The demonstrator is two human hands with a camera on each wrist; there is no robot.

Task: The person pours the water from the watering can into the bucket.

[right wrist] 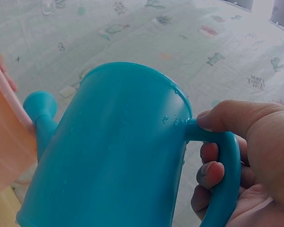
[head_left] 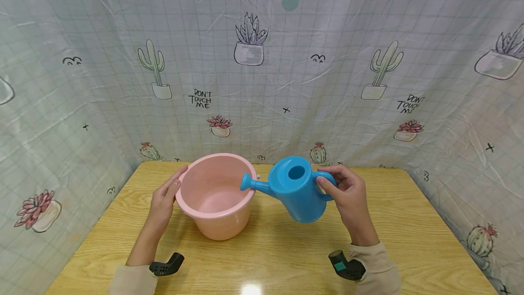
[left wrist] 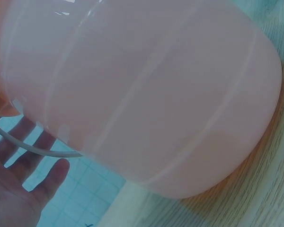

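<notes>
My left hand [head_left: 163,198] holds the left side of a pink plastic bucket [head_left: 225,224] at its rim. In the left wrist view, some of its fingers [left wrist: 51,182] reach past the thin bucket handle [left wrist: 35,150] toward the wall. The fingers of my right hand [head_left: 348,191] curl round the looped handle of a blue watering can [head_left: 302,206], with the thumb on top. The can tilts left, and its spout rose [head_left: 247,182] overlaps the bucket's right rim in the head view. Water drops cling to the can in the right wrist view. No stream shows from the rose.
Both things are over a light wooden table [head_left: 409,231]. A pale cloth [head_left: 286,81] printed with potted cacti hangs behind the table and along both sides. Black devices [head_left: 167,265] sit on both wrists, over beige sleeves [head_left: 374,263].
</notes>
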